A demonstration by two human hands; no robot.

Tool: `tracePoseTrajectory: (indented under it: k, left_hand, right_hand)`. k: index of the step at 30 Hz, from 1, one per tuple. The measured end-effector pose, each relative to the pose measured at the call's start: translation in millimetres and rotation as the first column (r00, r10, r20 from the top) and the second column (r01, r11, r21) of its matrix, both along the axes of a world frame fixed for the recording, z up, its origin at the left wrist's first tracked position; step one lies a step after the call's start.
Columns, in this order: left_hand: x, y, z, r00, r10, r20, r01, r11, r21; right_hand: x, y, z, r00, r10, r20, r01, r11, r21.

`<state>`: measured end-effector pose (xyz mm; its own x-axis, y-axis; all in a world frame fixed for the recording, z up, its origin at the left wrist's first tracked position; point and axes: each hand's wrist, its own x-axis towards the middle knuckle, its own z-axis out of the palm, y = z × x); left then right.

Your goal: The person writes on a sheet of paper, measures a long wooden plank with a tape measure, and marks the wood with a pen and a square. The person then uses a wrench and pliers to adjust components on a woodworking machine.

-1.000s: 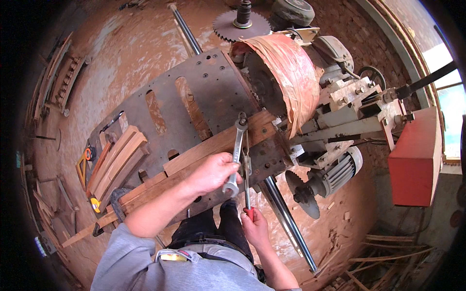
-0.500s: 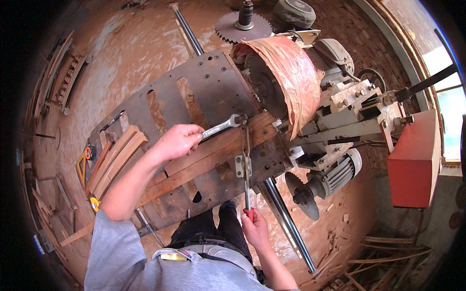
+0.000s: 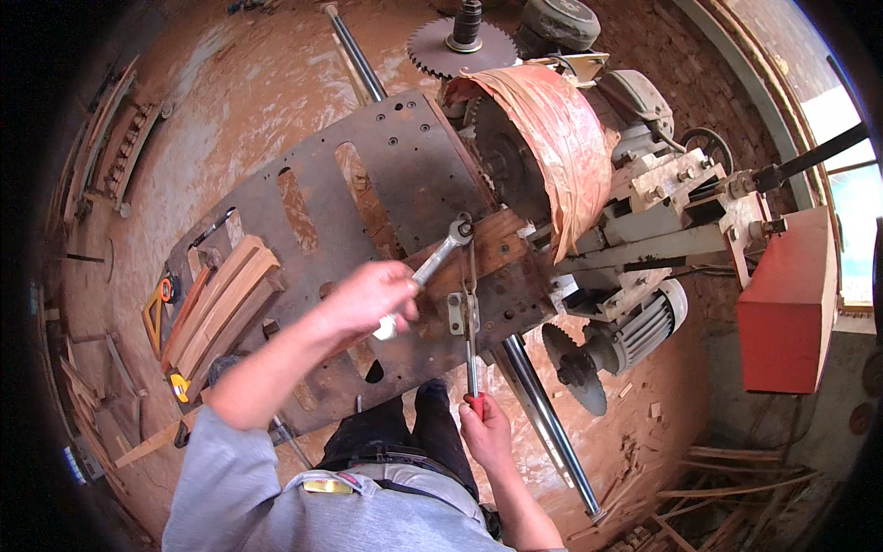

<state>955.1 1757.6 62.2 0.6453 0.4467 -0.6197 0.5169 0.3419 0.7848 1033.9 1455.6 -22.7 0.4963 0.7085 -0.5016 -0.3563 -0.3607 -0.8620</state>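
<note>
In my left hand [image 3: 368,299] is a steel wrench [image 3: 443,256], gripped by its shank. The wrench's ring-shaped head sits around a bolt [image 3: 464,228] at the top of a clamp, and its other end sticks out below my fist. My right hand [image 3: 485,432] is closed around the red grip of a steel lever [image 3: 473,370]. That lever runs up to the clamp's bracket [image 3: 456,313] on a steel plate table [image 3: 418,138]. Under the clamp lies a brown wooden board [image 3: 497,241], partly hidden by my left forearm.
Beyond the board's right end stands a large saw blade [image 3: 501,147] under a reddish wrapped guard [image 3: 570,138]. Another saw blade is on a motor [image 3: 630,340] at the lower right. Curved wood strips [image 3: 221,304] and a tape measure [image 3: 168,290] lie on the table's left.
My left hand has swung the wrench's near end down toward me, while its head stays by the clamp's bolt. My right hand keeps its place on the red grip.
</note>
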Motion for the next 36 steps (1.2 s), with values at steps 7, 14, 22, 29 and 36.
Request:
tracePoseTrajectory:
  k: [7,14,22,29,36]
  left_hand:
    - [5,-46,-21,0.981,-0.036,0.189,0.05,0.996,-0.071]
    - [-57,51,-36,0.969,0.243,-0.046,-0.221,0.935,0.278]
    - [-48,81,-46,0.905,0.245,-0.348,0.16,0.562,0.811]
    - [-36,67,-66,0.987,0.146,-0.068,0.054,0.097,0.994]
    - [51,21,-44,0.968,-0.091,0.235,-0.156,0.514,0.844]
  right_hand:
    - [3,0,5,0.998,0.007,-0.066,-0.008,1.0,-0.005]
    - [27,30,80,0.57,0.266,0.778,-0.144,0.964,-0.224]
    - [75,155,132,0.333,0.2,0.921,-0.275,0.955,-0.108]
    - [96,219,105,0.138,0.328,0.934,-0.195,0.934,-0.299]
    - [104,236,95,0.059,0.408,0.911,-0.149,0.906,-0.396]
